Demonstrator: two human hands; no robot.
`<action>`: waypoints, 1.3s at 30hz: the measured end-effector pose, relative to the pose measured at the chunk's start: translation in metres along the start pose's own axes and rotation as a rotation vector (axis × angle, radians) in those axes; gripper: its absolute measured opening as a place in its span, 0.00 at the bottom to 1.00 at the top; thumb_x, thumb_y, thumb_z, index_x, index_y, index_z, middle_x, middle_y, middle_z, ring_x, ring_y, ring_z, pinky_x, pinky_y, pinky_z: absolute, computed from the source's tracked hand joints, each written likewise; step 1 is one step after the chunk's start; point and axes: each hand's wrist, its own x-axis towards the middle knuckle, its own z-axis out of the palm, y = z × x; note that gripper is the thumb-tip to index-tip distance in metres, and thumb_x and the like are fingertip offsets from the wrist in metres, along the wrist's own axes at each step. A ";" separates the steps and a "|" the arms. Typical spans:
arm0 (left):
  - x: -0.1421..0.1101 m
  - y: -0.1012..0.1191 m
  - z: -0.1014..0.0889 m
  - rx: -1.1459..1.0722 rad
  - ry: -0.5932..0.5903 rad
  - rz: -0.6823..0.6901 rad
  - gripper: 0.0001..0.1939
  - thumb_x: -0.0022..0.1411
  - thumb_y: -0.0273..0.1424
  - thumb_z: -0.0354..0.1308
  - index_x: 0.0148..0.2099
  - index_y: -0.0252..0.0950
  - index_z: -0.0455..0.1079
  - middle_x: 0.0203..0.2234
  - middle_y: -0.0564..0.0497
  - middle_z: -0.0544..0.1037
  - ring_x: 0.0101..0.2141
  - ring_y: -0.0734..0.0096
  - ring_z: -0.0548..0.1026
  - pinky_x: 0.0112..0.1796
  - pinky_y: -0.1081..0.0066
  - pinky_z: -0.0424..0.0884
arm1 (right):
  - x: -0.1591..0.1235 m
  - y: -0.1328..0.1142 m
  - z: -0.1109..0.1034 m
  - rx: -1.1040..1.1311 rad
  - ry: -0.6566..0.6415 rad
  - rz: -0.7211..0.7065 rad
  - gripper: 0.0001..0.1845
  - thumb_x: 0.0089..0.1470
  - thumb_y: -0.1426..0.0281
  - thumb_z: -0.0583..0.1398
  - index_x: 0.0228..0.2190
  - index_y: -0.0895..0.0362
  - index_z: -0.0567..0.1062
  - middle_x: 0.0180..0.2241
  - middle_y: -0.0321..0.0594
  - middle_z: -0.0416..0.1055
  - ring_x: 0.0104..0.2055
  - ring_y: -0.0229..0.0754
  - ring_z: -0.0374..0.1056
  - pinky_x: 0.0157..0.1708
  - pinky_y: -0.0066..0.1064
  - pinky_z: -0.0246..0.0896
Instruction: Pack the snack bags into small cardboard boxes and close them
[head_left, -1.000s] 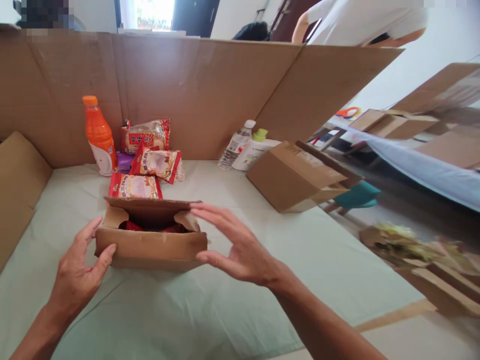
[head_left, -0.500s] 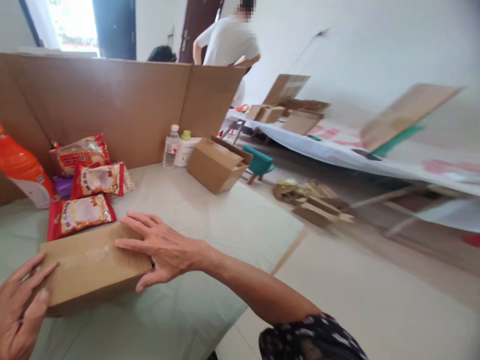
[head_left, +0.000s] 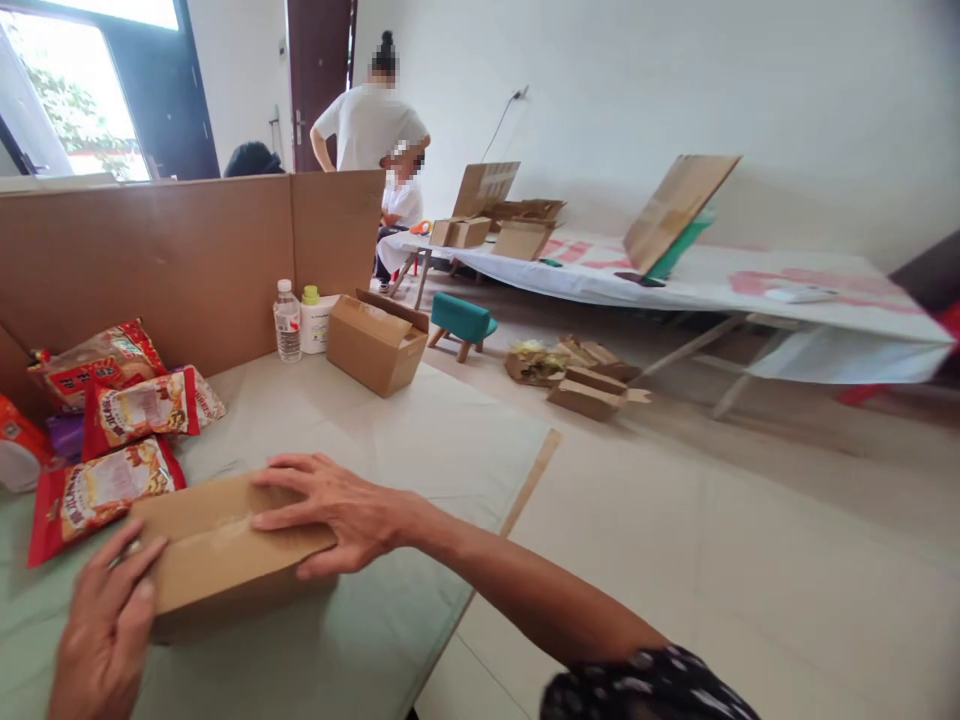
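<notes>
Head view
Small cardboard box (head_left: 225, 550): flaps down, lying on the green table cover (head_left: 360, 420) near the table's front edge, its long axis running left to right across the person's front.
Right hand (head_left: 337, 510): flat on the box's top at its right end, fingers spread and pointing left; pressing, not gripping.
Left hand (head_left: 105, 630): at the box's left end, fingers bent against the near corner; whether it clasps or only steadies cannot be told.
Nearer hand: both touch the box, which lies between them.
Snack packets (head_left: 112, 430): red, just behind the box towards the left edge.
Second box (head_left: 375, 345): far right corner, beside a water bottle (head_left: 286, 322).
Cardboard screen (head_left: 187, 260): along the back edge.
</notes>
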 end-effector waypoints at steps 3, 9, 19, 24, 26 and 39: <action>0.044 0.055 0.057 -0.171 -0.159 0.044 0.20 0.72 0.41 0.46 0.58 0.43 0.73 0.64 0.45 0.67 0.63 0.53 0.67 0.64 0.47 0.63 | -0.077 0.011 -0.018 0.016 0.085 0.189 0.34 0.58 0.52 0.64 0.61 0.52 0.72 0.70 0.50 0.55 0.72 0.56 0.47 0.67 0.55 0.49; 0.077 0.128 0.147 -0.316 -0.490 0.127 0.32 0.72 0.47 0.46 0.72 0.39 0.54 0.73 0.40 0.48 0.72 0.52 0.50 0.67 0.47 0.56 | -0.237 0.055 -0.057 -0.202 0.330 0.716 0.29 0.61 0.50 0.60 0.58 0.50 0.76 0.64 0.51 0.64 0.67 0.60 0.57 0.64 0.61 0.52; 0.005 0.062 0.160 -0.185 -0.548 0.094 0.25 0.66 0.33 0.53 0.64 0.36 0.69 0.67 0.36 0.63 0.65 0.45 0.66 0.59 0.46 0.70 | -0.258 0.161 -0.080 -0.367 0.407 1.006 0.34 0.55 0.49 0.61 0.57 0.56 0.76 0.63 0.55 0.66 0.66 0.61 0.60 0.65 0.56 0.54; -0.037 0.014 0.121 -0.152 -0.413 0.035 0.24 0.67 0.35 0.54 0.65 0.50 0.68 0.67 0.46 0.66 0.60 0.50 0.73 0.43 0.61 0.83 | -0.254 0.141 -0.087 -0.435 0.459 1.024 0.39 0.53 0.45 0.61 0.59 0.56 0.73 0.64 0.56 0.64 0.68 0.67 0.56 0.63 0.61 0.54; -0.054 0.003 0.091 -0.114 -0.376 -0.028 0.23 0.67 0.37 0.55 0.62 0.52 0.71 0.65 0.47 0.69 0.58 0.52 0.75 0.36 0.67 0.84 | -0.249 0.117 -0.081 -0.536 0.591 1.000 0.37 0.56 0.46 0.59 0.58 0.57 0.73 0.63 0.58 0.65 0.68 0.69 0.56 0.64 0.63 0.53; -0.102 -0.005 -0.084 0.294 -0.073 -0.258 0.16 0.69 0.35 0.54 0.54 0.41 0.76 0.59 0.40 0.74 0.57 0.54 0.75 0.54 0.52 0.77 | -0.002 -0.050 0.159 0.144 -0.216 0.148 0.32 0.63 0.53 0.57 0.61 0.58 0.72 0.67 0.58 0.60 0.68 0.63 0.58 0.63 0.61 0.59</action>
